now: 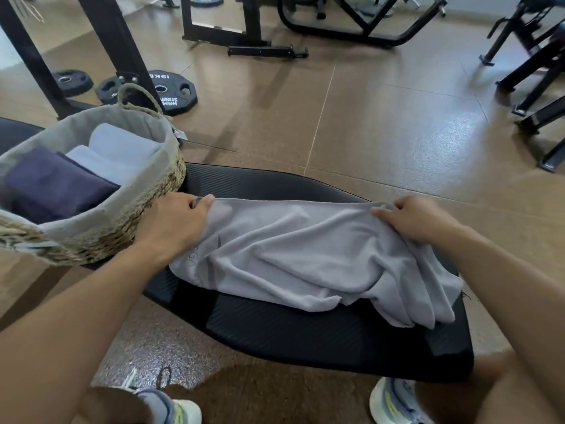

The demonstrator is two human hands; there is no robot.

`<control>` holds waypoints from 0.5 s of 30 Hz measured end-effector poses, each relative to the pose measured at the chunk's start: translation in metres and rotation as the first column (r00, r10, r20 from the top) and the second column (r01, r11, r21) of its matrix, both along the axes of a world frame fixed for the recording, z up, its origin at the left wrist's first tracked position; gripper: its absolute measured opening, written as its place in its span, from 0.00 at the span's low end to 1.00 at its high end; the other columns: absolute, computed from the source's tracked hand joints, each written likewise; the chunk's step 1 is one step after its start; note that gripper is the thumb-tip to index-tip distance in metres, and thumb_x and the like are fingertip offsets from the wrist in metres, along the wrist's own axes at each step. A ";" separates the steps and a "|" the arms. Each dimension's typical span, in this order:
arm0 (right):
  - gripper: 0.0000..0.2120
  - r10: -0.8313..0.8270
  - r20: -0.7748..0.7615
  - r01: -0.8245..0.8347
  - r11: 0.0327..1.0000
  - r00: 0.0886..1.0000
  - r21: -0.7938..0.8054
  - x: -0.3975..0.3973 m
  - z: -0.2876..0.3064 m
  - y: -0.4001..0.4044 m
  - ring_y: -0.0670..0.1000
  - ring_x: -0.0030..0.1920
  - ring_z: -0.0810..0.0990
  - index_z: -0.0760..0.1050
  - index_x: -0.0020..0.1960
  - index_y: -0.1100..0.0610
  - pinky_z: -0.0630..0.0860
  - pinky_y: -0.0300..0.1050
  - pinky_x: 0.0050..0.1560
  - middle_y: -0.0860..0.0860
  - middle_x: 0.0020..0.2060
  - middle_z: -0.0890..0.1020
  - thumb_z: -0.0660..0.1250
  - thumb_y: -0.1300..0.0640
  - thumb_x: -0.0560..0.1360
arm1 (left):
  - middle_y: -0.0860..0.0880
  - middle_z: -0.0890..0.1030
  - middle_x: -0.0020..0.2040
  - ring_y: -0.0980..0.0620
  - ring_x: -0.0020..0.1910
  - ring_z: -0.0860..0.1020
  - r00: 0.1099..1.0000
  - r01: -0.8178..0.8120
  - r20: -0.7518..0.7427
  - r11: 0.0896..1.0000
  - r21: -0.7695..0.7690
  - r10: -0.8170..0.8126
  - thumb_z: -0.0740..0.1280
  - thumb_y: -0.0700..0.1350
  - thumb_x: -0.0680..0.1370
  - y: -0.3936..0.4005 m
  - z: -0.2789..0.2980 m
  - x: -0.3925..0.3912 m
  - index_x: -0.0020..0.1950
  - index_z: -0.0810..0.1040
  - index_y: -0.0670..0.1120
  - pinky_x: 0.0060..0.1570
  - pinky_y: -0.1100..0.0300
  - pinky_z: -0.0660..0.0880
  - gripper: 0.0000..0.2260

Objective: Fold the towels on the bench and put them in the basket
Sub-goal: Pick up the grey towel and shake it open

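Both hands — left hand (175, 220), right hand (417, 218) — pinch the grey towel's (305, 258) far edge in curled fingers, on the bench (305, 338).

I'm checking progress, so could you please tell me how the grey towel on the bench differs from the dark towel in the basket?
The grey towel is pale; the dark towel is navy. The grey towel lies rumpled and unfolded on the bench, while the dark towel sits folded in the basket. The left hand and right hand grip the grey towel; nothing holds the dark one.
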State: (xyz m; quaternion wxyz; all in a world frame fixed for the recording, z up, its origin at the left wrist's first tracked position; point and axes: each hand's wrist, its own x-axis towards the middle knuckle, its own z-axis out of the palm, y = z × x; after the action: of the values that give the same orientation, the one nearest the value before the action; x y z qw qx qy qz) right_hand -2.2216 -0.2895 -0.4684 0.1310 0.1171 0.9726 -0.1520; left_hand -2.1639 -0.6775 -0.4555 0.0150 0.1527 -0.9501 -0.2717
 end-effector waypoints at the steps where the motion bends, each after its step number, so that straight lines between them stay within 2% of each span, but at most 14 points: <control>1: 0.28 0.039 0.051 -0.041 0.998 0.998 0.038 0.002 0.004 0.001 0.56 0.41 0.81 0.77 0.39 0.54 0.79 0.50 0.47 0.53 0.37 0.82 0.62 0.29 0.74 | 0.44 0.76 0.31 0.41 0.35 0.76 1.000 0.000 -0.031 1.000 0.021 0.001 0.61 0.59 0.82 0.004 0.001 0.001 0.30 0.69 0.42 0.39 0.49 0.72 0.27; 3: 0.28 0.073 0.139 -0.083 0.994 0.988 0.067 0.009 0.016 0.002 0.55 0.39 0.80 0.78 0.41 0.57 0.76 0.45 0.38 0.54 0.38 0.82 0.63 0.31 0.76 | 0.46 0.74 0.28 0.42 0.32 0.75 0.996 0.007 -0.090 0.999 0.054 -0.002 0.60 0.59 0.82 0.011 0.002 0.004 0.29 0.65 0.44 0.37 0.50 0.71 0.27; 5: 0.26 0.099 0.198 -0.116 0.990 0.975 0.076 0.018 0.029 -0.002 0.52 0.32 0.77 0.78 0.38 0.60 0.69 0.40 0.27 0.55 0.34 0.80 0.64 0.37 0.78 | 0.49 0.72 0.26 0.44 0.30 0.74 0.989 0.037 -0.145 0.994 0.103 -0.021 0.60 0.60 0.81 0.017 0.000 0.007 0.29 0.65 0.44 0.35 0.51 0.72 0.27; 6: 0.26 0.126 0.196 -0.141 0.988 0.972 0.061 0.022 0.034 -0.006 0.51 0.30 0.75 0.76 0.36 0.60 0.67 0.40 0.25 0.55 0.32 0.79 0.65 0.38 0.79 | 0.50 0.72 0.24 0.44 0.30 0.74 0.984 0.064 -0.174 0.988 0.140 -0.039 0.61 0.61 0.81 0.021 -0.002 0.009 0.29 0.67 0.44 0.35 0.51 0.73 0.27; 7: 0.25 0.160 0.166 -0.164 0.986 0.973 0.013 0.025 0.037 -0.011 0.50 0.29 0.73 0.75 0.34 0.58 0.65 0.41 0.25 0.53 0.31 0.78 0.66 0.39 0.78 | 0.51 0.73 0.24 0.45 0.29 0.75 0.977 0.095 -0.205 0.979 0.180 -0.058 0.63 0.62 0.79 0.027 -0.003 0.012 0.30 0.69 0.45 0.35 0.50 0.74 0.26; 9: 0.24 0.189 0.087 -0.167 0.963 0.978 -0.214 0.035 0.042 -0.029 0.48 0.27 0.68 0.73 0.32 0.55 0.62 0.41 0.27 0.49 0.27 0.74 0.68 0.38 0.77 | 0.52 0.75 0.25 0.48 0.28 0.76 0.960 0.156 -0.267 0.956 0.249 -0.087 0.66 0.63 0.78 0.040 -0.005 0.020 0.32 0.73 0.48 0.35 0.49 0.76 0.22; 11: 0.22 0.195 0.013 -0.170 0.885 0.981 -0.433 0.045 0.044 -0.052 0.48 0.30 0.66 0.77 0.33 0.54 0.61 0.42 0.31 0.47 0.27 0.71 0.69 0.37 0.75 | 0.54 0.77 0.25 0.52 0.27 0.76 0.942 0.229 -0.306 0.927 0.298 -0.134 0.69 0.60 0.78 0.056 -0.005 0.030 0.34 0.76 0.49 0.34 0.51 0.76 0.19; 13: 0.16 0.217 -0.053 -0.209 0.806 0.975 -0.553 0.056 0.043 -0.076 0.49 0.33 0.68 0.83 0.39 0.51 0.65 0.46 0.35 0.47 0.30 0.74 0.70 0.40 0.76 | 0.53 0.79 0.26 0.54 0.26 0.78 0.934 0.306 -0.295 0.877 0.371 -0.201 0.71 0.57 0.77 0.072 -0.003 0.040 0.34 0.77 0.48 0.32 0.55 0.76 0.18; 15: 0.08 0.243 -0.097 -0.247 0.727 0.965 -0.641 0.064 0.041 -0.098 0.44 0.36 0.76 0.86 0.45 0.48 0.72 0.43 0.39 0.43 0.35 0.83 0.71 0.47 0.78 | 0.51 0.80 0.26 0.55 0.25 0.79 0.933 0.346 -0.266 0.807 0.479 -0.242 0.73 0.55 0.77 0.084 -0.002 0.048 0.34 0.79 0.47 0.31 0.56 0.77 0.16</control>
State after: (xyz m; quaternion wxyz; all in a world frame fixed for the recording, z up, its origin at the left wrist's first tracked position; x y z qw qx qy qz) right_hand -2.1578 -0.3876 -0.4279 0.1792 -0.0653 0.8672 -0.4600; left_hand -2.1159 -0.5936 -0.4574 0.0225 -0.0254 -0.8476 -0.5295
